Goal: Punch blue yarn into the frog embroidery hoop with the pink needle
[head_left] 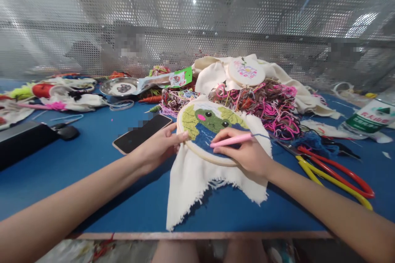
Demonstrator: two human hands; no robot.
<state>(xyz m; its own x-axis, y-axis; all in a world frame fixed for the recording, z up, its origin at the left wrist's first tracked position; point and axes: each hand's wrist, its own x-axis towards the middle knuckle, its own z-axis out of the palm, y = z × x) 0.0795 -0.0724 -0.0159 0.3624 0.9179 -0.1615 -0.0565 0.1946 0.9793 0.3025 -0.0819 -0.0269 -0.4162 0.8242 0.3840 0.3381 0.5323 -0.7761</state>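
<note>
My left hand (pixel 163 144) grips the left rim of a round wooden embroidery hoop (pixel 212 160), thumb on top of the rim and fingers behind it. Stretched in the hoop is white cloth with a green frog (pixel 210 120) on a blue and yellow-green ground; ragged cloth edges (pixel 188 189) hang below. In my right hand (pixel 247 152) is a pink punch needle pen (pixel 234 139), held in a pinch, its tip at the blue area. Dark blue yarn (pixel 261 135) trails from the pen's back end. The needle's point is too small to make out.
Red-and-yellow-handled scissors (pixel 336 170) lie at the right, near a water bottle (pixel 370 115). A phone (pixel 142 132) lies left of the hoop. Tangled yarn (pixel 259 107) and another hoop (pixel 247 71) are behind it. A metal dish (pixel 106 87) and a black case (pixel 24 139) stand left.
</note>
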